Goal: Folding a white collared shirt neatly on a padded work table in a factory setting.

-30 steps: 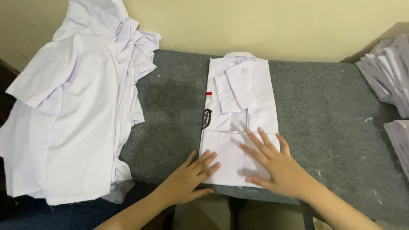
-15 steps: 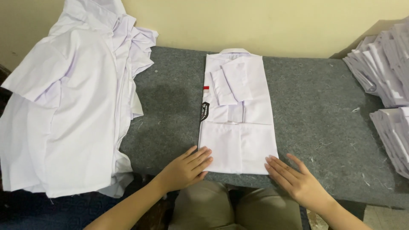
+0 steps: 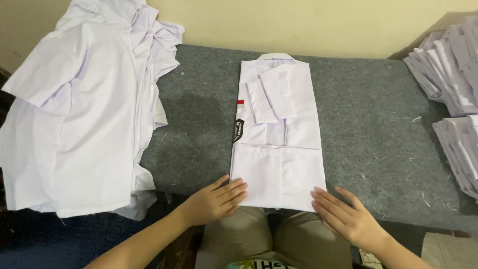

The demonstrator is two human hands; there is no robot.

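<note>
A white shirt (image 3: pixel 279 144), folded into a long narrow rectangle with its sleeves turned over the back, lies on the grey felt table (image 3: pixel 383 124). A small black tag and a red-and-white patch show at its left edge. My left hand (image 3: pixel 216 199) rests flat at the shirt's near left corner, fingertips touching the hem. At the near right corner lies my right hand (image 3: pixel 346 216), palm down, fingertips at the cloth's edge. Neither hand grips anything.
A heap of unfolded white shirts (image 3: pixel 84 104) covers the table's left end and hangs over its edge. Stacks of folded white shirts (image 3: pixel 455 99) stand at the right. A yellow wall runs behind. My knees sit under the table's front edge.
Both hands slid off the top of the shirt toward me, to its near corners. The right hand moved down and right; the view shifted slightly.
</note>
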